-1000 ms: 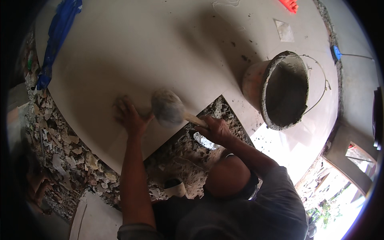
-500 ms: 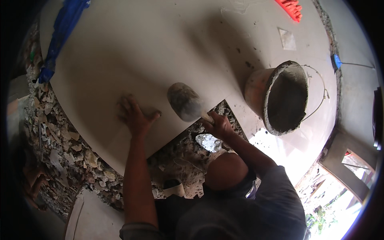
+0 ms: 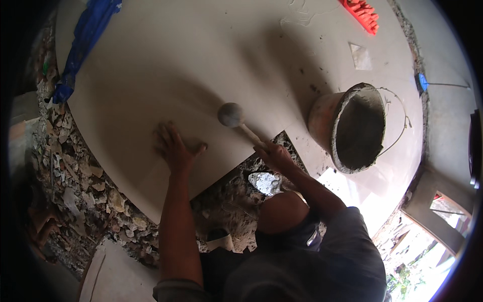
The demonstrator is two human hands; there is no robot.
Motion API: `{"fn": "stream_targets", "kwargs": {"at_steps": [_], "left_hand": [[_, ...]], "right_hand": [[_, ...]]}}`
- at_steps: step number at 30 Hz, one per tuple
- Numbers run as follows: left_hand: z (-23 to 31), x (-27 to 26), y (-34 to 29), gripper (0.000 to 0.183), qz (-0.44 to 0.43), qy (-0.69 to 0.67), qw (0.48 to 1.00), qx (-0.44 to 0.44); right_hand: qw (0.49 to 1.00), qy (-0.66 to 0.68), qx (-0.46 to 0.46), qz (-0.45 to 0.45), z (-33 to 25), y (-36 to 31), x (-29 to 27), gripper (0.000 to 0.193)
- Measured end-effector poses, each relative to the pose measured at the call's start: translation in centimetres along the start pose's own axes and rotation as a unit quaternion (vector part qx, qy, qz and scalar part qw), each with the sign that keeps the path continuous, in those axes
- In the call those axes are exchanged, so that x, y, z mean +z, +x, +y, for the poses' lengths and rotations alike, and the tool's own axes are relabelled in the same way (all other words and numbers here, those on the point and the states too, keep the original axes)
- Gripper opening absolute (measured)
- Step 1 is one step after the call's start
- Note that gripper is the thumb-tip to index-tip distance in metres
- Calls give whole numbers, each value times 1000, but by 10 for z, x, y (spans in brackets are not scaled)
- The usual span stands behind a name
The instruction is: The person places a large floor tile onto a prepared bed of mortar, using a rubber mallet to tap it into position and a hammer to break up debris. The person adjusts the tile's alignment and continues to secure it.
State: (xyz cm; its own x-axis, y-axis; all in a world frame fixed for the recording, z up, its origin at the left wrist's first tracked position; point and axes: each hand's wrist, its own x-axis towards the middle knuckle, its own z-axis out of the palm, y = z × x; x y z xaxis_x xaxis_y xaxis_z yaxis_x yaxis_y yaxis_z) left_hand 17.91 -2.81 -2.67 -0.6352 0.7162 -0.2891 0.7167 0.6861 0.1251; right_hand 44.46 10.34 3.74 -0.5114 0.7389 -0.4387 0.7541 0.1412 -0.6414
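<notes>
At frame centre, the left hand [image 3: 173, 148] presses spread fingers on a large cream floor tile [image 3: 166, 75] while the right hand [image 3: 274, 156] grips a wooden-handled grey rubber mallet [image 3: 231, 116].

Right hand [image 3: 274, 157] swung the rubber mallet [image 3: 231, 115]: head was low beside the left hand [image 3: 173, 148] a second ago, then lifted, now up and end-on over the tile [image 3: 151, 90]. Left hand's fingers spread wider, palm flat on the tile.
</notes>
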Motion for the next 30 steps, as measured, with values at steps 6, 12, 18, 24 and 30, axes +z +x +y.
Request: {"fn": "stream_targets", "kwargs": {"at_steps": [6, 12, 18, 24, 30], "left_hand": [[1, -7, 0, 135, 18, -11, 1000, 4], [11, 3, 6, 98, 93, -7, 995, -44], [13, 10, 10, 79, 50, 63, 993, -88], [11, 2, 9, 78, 37, 27, 995, -85], [12, -9, 11, 80, -21, 11, 994, -107]], "right_hand": [[1000, -25, 11, -11, -21, 13, -10, 30], [989, 1, -144, 19, -30, 9, -17, 30], [986, -120, -5, -119, -17, 21, -12, 35], [992, -73, -28, -97, -34, 35, -10, 34], [980, 41, -192, -14, -39, 66, -2, 33]]}}
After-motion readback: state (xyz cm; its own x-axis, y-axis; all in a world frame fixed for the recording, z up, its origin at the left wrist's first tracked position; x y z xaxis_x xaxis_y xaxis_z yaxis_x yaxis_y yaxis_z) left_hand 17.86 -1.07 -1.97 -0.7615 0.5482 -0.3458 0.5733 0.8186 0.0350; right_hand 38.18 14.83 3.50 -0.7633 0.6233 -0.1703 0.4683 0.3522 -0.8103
